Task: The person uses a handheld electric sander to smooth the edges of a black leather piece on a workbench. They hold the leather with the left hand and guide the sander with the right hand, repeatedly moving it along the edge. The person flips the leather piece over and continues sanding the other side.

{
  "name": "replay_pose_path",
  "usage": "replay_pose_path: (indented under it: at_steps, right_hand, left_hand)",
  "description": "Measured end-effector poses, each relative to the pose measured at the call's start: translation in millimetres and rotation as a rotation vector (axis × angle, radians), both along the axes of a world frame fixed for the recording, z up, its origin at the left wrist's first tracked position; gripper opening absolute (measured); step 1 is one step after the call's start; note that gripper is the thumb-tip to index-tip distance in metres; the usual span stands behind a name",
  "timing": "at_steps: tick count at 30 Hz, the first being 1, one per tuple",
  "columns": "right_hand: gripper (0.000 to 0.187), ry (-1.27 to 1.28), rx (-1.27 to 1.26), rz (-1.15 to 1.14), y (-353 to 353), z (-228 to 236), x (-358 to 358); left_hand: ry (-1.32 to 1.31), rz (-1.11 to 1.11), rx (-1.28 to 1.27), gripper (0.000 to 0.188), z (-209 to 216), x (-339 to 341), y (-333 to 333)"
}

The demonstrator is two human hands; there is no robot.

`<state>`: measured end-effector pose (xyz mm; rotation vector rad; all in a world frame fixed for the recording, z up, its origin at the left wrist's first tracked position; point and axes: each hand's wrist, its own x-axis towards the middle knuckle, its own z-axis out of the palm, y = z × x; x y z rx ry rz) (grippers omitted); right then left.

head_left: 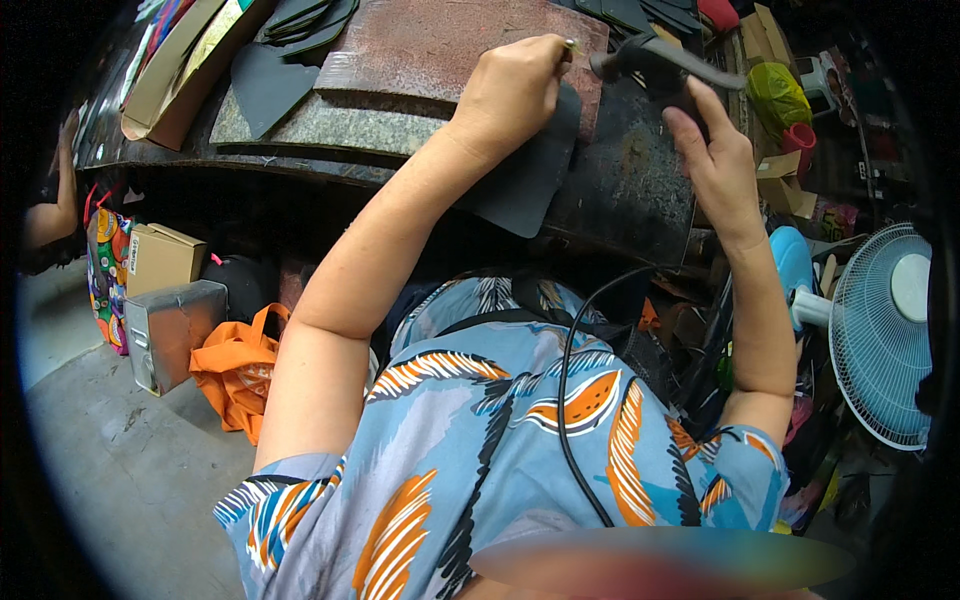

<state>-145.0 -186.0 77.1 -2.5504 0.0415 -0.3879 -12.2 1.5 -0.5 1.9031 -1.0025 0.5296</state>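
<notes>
My left hand (515,90) is closed in a pinch above the reddish-brown board (420,50). A small shiny tip (570,44) shows at its fingers; the rest of that piece is hidden, so I cannot make out its kind. My right hand (718,160) grips what looks like a claw hammer (650,62), its handle mostly hidden behind the fingers. The hammer's round face points toward my left hand, with a gap between them. Beneath my left hand lies a dark grey flat sheet (535,195), overhanging the bench's near edge.
Stacked dark cut pieces (310,25) and an open carton (170,100) sit at the bench's left. A white-and-blue fan (880,330) stands right. An orange bag (235,365) and metal box (175,335) are on the floor left. A black cable (567,400) crosses my front.
</notes>
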Motion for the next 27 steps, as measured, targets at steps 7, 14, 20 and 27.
replay_pose_path:
  at_steps: [7,14,20,27]
  right_hand:
    - [0.048,0.141,-0.120,0.042,-12.7,-32.5,-9.8]
    - [0.047,0.166,-0.101,-0.014,-3.0,-16.0,-5.9]
    - [0.037,-0.304,0.321,0.212,-4.0,30.1,-6.7]
    - [0.045,0.001,0.055,-0.025,-4.7,-4.3,-4.9]
  left_hand:
    - [0.616,-0.092,-0.400,0.013,-13.7,3.8,6.1]
    - [0.456,0.004,-0.176,0.015,-11.2,3.4,5.7]
    - [0.059,-0.084,-0.016,0.010,0.0,5.1,4.4]
    - [0.002,-0.029,-0.049,0.011,-3.8,1.3,-5.6]
